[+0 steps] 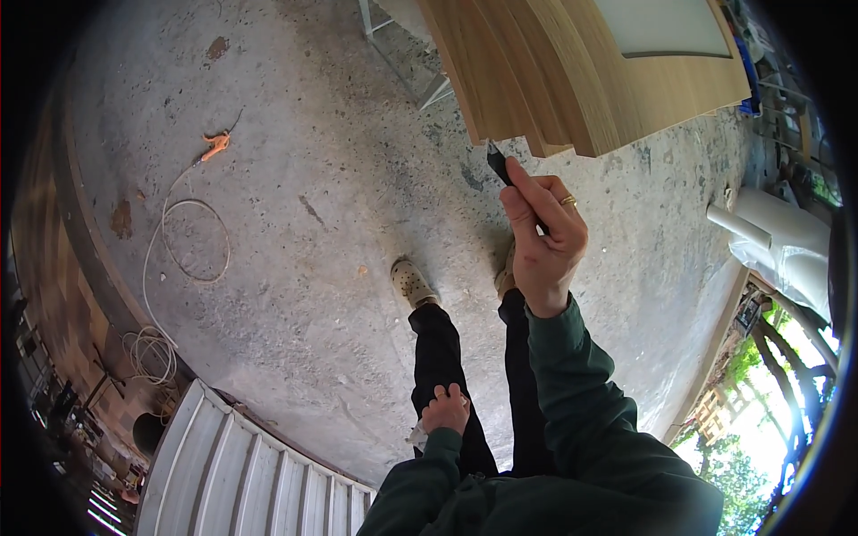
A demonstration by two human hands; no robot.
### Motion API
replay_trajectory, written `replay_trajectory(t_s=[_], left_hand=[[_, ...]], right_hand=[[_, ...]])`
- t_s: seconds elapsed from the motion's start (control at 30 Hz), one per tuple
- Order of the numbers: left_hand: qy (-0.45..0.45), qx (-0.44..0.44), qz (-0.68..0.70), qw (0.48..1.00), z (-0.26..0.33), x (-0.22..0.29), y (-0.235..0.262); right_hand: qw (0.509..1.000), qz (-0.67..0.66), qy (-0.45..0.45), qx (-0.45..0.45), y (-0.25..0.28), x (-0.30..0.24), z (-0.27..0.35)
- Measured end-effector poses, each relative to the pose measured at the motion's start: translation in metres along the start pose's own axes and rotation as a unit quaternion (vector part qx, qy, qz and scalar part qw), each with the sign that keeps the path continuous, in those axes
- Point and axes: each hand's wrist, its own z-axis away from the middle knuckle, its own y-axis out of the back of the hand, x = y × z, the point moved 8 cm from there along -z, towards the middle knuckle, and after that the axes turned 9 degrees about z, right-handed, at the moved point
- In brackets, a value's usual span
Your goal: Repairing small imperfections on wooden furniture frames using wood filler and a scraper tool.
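My right hand (547, 241) is closed round a slim black tool (500, 167) with a small pale tip; its exact kind does not show. The tip is at the lower left corner of a wooden door panel (472, 98), and I cannot tell whether it touches. Several such wood-grain panels stand stacked, and the front one (652, 98) has a pale glass pane (666, 27). Low in front of my dark trousers, my left hand (445, 409) is closed, with a crumpled white cloth or paper (417, 435) sticking out beside it.
An orange air blow gun (215, 146) lies on the rough concrete floor (304, 268), its pale hose (168, 210) looped and coiled to the left. Metal stand legs (435, 91) show by the panels. Ribbed white sheeting (241, 464) is lower left; wrapped rolls (778, 237) lie right.
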Motion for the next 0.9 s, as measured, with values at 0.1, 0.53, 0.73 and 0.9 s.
replay_trajectory(t_s=[0.1, 0.53, 0.73, 0.9], left_hand=[[0.002, -0.002, 0.003, 1.0, 0.0, 0.0, -0.001], [-0.001, 0.006, -0.001, 1.0, -0.002, 0.002, 0.002], [0.0, 0.005, -0.002, 1.0, -0.002, 0.002, 0.002], [0.0, 0.004, -0.003, 1.0, -0.003, 0.002, 0.002]], right_hand=[[1.0, -0.012, -0.007, -0.004, -0.003, 0.0, -0.002], [0.997, 0.065, 0.048, 0.015, -0.003, -0.001, 0.008], [0.999, 0.026, -0.019, 0.001, 0.002, -0.005, 0.001], [1.0, 0.017, -0.011, -0.002, -0.002, -0.003, -0.001]])
